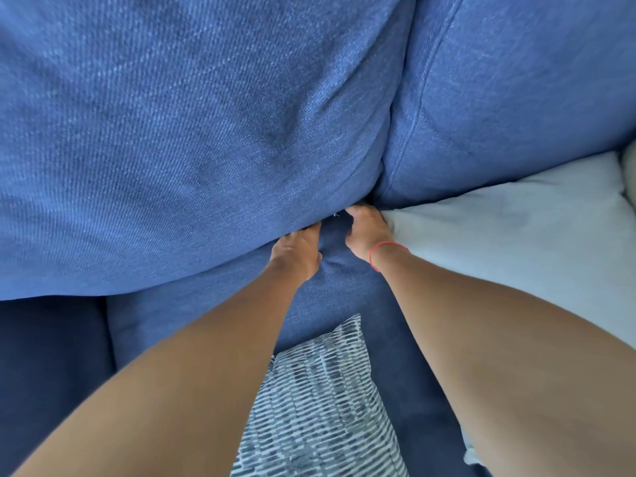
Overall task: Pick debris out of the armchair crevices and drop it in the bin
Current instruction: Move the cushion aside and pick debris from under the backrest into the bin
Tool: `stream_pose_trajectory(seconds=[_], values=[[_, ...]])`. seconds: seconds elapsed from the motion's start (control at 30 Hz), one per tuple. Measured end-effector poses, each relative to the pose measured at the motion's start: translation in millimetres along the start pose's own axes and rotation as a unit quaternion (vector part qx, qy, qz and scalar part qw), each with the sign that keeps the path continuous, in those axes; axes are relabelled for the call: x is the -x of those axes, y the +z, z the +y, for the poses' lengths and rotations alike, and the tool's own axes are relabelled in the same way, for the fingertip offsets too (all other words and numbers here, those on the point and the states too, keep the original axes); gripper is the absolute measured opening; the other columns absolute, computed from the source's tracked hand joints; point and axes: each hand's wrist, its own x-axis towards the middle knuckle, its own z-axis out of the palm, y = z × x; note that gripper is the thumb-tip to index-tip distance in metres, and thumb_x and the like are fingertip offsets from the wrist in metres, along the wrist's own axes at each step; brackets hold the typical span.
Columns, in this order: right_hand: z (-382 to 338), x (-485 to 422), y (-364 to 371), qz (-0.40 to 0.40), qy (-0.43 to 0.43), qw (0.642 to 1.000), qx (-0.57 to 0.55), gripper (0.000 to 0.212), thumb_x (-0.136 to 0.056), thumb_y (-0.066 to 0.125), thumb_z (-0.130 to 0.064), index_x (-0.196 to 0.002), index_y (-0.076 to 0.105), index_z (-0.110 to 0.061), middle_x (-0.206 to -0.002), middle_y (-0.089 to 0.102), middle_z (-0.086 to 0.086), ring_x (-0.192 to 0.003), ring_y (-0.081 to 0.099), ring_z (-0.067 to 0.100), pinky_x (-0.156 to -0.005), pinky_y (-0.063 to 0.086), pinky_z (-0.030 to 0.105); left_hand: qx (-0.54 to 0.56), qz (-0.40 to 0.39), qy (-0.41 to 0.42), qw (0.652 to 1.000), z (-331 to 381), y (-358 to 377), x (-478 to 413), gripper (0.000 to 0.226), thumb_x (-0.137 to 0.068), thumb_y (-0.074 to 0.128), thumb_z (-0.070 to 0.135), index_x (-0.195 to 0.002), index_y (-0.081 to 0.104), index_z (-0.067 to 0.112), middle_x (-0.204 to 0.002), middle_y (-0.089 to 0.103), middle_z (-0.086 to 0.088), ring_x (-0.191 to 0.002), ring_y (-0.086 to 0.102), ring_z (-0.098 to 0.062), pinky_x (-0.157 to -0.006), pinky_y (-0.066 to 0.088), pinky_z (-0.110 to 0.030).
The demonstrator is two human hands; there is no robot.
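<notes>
A big blue back cushion [179,139] fills the upper left, and a second blue cushion [509,84] stands to its right. Both meet the blue seat [347,290] at a dark crevice [366,201]. My left hand [297,251] presses against the lower edge of the left cushion, fingertips tucked under it. My right hand [366,230], with a red thread on the wrist, reaches into the crevice, its fingers hidden in the fold. A tiny pale speck [336,214] lies at the cushion edge between the hands. I cannot see anything held in either hand.
A white pillow [516,242] lies on the seat at the right, touching my right hand. A grey-and-white patterned pillow [316,407] lies on the seat between my forearms. No bin is in view.
</notes>
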Motion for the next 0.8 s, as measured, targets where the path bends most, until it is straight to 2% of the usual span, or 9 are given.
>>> stream_pose_trajectory(seconds=[0.1, 0.23, 0.43, 0.6, 0.7, 0.8], values=[[10.5, -0.9, 4.5, -0.019, -0.021, 1.000, -0.007, 0.063, -0.078, 0.047, 0.010, -0.135, 0.051, -0.018, -0.146, 0.045, 0.004, -0.137, 0.040, 0.023, -0.115, 0.033, 0.031, 0.024, -0.005, 0.017, 1.000, -3.5, 3.4, -7.7, 0.084, -0.091, 0.062, 0.027, -0.153, 0.005, 0.037, -0.161, 0.018, -0.005, -0.145, 0.027, -0.029, -0.117, 0.030, -0.040], [14.4, -7.6, 1.0, -0.050, -0.007, 0.999, 0.010, 0.065, -0.085, 0.050, 0.002, -0.144, 0.038, -0.021, -0.151, 0.036, 0.001, -0.141, 0.033, 0.022, -0.115, 0.031, 0.032, 0.001, -0.066, 0.036, 0.997, -10.5, -6.5, -20.9, 0.094, -0.088, 0.065, 0.031, -0.151, -0.004, 0.042, -0.163, 0.010, -0.001, -0.148, 0.020, -0.028, -0.120, 0.024, -0.041], [15.3, -9.5, 0.3, -0.058, -0.022, 0.998, -0.015, 0.069, -0.085, 0.047, 0.009, -0.146, 0.038, -0.022, -0.157, 0.029, -0.002, -0.145, 0.027, 0.019, -0.121, 0.022, 0.028, -0.014, -0.068, 0.056, 0.996, -11.3, -11.1, -27.9, 0.106, -0.081, 0.072, 0.030, -0.150, -0.008, 0.045, -0.163, 0.005, 0.000, -0.149, 0.015, -0.029, -0.120, 0.021, -0.044], [14.5, -4.8, -8.5, -0.068, -0.050, 0.996, -0.017, 0.061, -0.083, 0.044, 0.014, -0.133, 0.053, -0.020, -0.149, 0.038, -0.001, -0.138, 0.035, 0.020, -0.114, 0.026, 0.021, -0.007, -0.027, 0.047, 0.999, -6.5, -6.8, -25.9, 0.100, -0.071, 0.077, 0.030, -0.149, 0.015, 0.034, -0.153, 0.030, -0.004, -0.141, 0.032, -0.030, -0.115, 0.032, -0.044], [15.4, -1.4, -12.2, -0.072, -0.044, 0.996, -0.036, 0.062, -0.082, 0.044, 0.014, -0.130, 0.057, -0.023, -0.147, 0.042, -0.004, -0.137, 0.039, 0.017, -0.114, 0.029, 0.022, 0.058, 0.022, 0.062, 0.996, -4.1, -1.6, -16.4, 0.077, -0.072, 0.072, 0.029, -0.138, 0.034, 0.032, -0.137, 0.045, -0.002, -0.126, 0.048, -0.027, -0.104, 0.043, -0.035], [15.4, 5.3, -14.0, -0.073, -0.025, 0.996, -0.049, 0.053, -0.084, 0.045, 0.011, -0.123, 0.062, -0.019, -0.137, 0.054, -0.001, -0.126, 0.050, 0.020, -0.106, 0.037, 0.022, 0.131, 0.085, 0.072, 0.985, 0.6, 3.3, -2.0, 0.056, -0.078, 0.067, 0.021, -0.131, 0.050, 0.026, -0.122, 0.060, 0.001, -0.111, 0.058, -0.022, -0.099, 0.046, -0.030]])
